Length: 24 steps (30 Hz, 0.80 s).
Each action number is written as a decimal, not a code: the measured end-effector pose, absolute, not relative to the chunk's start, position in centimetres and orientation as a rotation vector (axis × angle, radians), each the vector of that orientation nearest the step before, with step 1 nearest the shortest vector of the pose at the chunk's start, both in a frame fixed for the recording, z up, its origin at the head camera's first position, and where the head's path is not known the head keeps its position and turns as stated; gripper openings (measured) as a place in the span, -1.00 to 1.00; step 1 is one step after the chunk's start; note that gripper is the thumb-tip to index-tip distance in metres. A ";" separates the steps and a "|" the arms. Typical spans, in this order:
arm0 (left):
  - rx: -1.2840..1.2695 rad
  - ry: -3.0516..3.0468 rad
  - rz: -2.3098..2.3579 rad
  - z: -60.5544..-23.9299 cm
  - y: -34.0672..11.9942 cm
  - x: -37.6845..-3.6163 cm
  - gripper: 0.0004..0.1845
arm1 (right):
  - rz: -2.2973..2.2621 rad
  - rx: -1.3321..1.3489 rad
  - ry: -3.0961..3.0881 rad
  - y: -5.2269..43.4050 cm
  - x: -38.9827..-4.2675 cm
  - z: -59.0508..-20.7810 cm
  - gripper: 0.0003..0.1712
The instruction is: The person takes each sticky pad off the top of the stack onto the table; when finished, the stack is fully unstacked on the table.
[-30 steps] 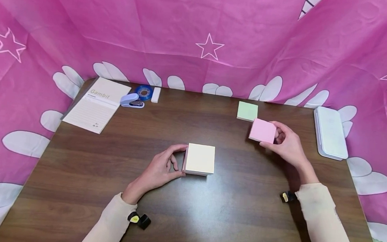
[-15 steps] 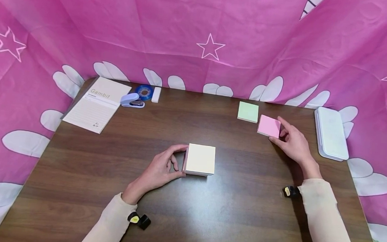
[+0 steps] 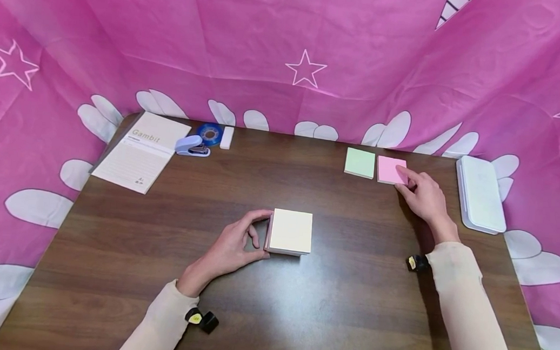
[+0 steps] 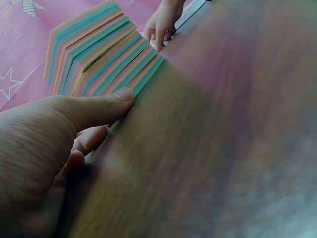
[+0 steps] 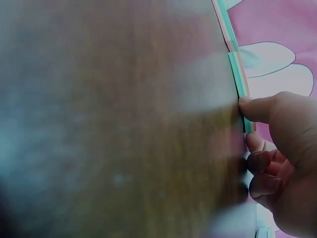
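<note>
Pink starred cloth backs the brown surface [image 3: 348, 310], where the left hand [image 3: 228, 250] grips the mid-surface note block [image 3: 289, 231] and the right hand's [image 3: 424, 198] straight fingers press the pink pad [image 3: 390, 169] near the far edge, which a careless push could slide into the green pad [image 3: 360, 162] just beside it.

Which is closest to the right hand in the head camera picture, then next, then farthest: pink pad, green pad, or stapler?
1. Pink pad, touching the right hand.
2. Green pad, just left of the pink one.
3. Stapler, far left, by the paper.
</note>
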<state>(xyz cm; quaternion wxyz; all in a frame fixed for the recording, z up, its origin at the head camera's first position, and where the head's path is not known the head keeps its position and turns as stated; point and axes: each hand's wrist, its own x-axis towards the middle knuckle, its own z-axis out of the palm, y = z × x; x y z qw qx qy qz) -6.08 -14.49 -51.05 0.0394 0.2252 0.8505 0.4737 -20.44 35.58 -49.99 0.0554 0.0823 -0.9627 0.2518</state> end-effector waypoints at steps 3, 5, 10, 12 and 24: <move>0.693 2.602 1.458 -51.0 -14.4 -6.1 0.03 | 0.776 0.247 -2.925 35.7 -20.8 -50.0 -0.40; 0.688 2.606 1.454 -51.0 -14.4 -6.0 0.02 | 0.768 0.223 -2.937 35.6 -20.9 -50.0 -0.39; 0.673 2.600 1.459 -51.1 -14.4 -6.0 0.02 | 0.696 0.211 -2.945 36.7 -21.7 -51.7 -0.38; 0.673 2.594 1.466 -51.1 -14.5 -6.0 0.01 | 0.673 0.226 -2.938 37.1 -22.0 -52.5 -0.38; 0.673 2.594 1.461 -51.2 -14.4 -6.0 0.01 | 0.736 0.081 -2.813 32.9 -18.0 -47.6 -0.35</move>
